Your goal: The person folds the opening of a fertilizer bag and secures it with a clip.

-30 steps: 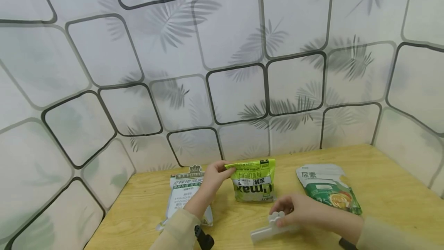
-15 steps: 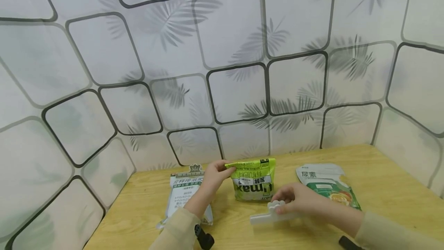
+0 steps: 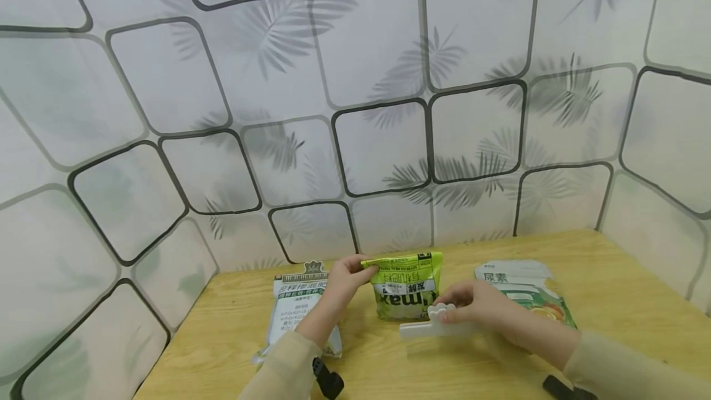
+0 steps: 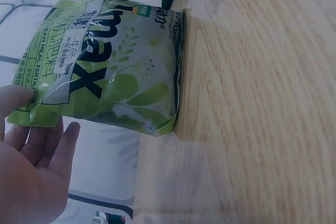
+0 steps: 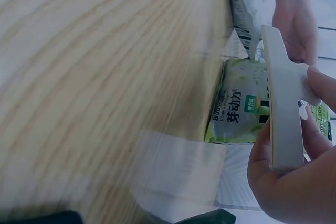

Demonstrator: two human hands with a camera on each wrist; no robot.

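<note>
A green fertilizer bag (image 3: 408,302) stands upright on the wooden table, its printing upside down in the head view. My left hand (image 3: 345,283) pinches the bag's upper left corner between thumb and fingers; in the left wrist view the thumb (image 4: 18,98) lies over the green top edge. A white bag clip (image 3: 415,329) with a scalloped grip is in my right hand (image 3: 480,308), held above the table just in front of the bag's lower right. From the right wrist, the long flat bar of the clip (image 5: 283,114) overlaps the bag (image 5: 239,106).
To the left lies a white fertilizer bag (image 3: 294,313) with a crown-topped clip (image 3: 313,269) across its top. A white and green bag (image 3: 519,286) lies at the right, partly behind my right forearm. A patterned wall covering (image 3: 389,221) rises behind the table (image 3: 622,301).
My right hand has lifted the clip up and away from the person, closer to the green bag. The left hand keeps its pinch on the bag's corner.
</note>
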